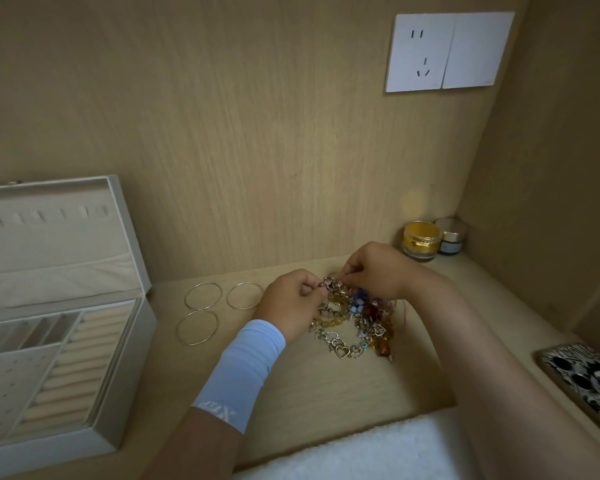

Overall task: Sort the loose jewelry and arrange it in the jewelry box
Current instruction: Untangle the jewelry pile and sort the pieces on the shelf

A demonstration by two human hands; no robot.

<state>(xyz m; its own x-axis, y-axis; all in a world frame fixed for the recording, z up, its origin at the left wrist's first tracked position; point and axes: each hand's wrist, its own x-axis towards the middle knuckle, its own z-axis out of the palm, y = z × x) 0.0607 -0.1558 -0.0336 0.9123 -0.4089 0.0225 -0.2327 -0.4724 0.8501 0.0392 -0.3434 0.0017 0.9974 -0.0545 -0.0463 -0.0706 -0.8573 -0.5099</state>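
A tangled pile of loose jewelry (357,323) lies on the wooden shelf: beaded bracelets, chains and heart charms. My left hand (291,303) and my right hand (371,268) meet over the pile's far edge, and both pinch the same charm bracelet (333,284) between fingers and thumb. Three thin silver bangles (201,313) lie flat to the left of the pile. The cream jewelry box (118,368) stands open at the far left, lid up, showing ring rolls and small compartments.
Two small cosmetic jars (421,240) stand in the back right corner. A patterned phone case (582,379) lies at the right edge. A white fluffy cloth (361,455) covers the front. A wall socket (447,51) sits high on the back panel.
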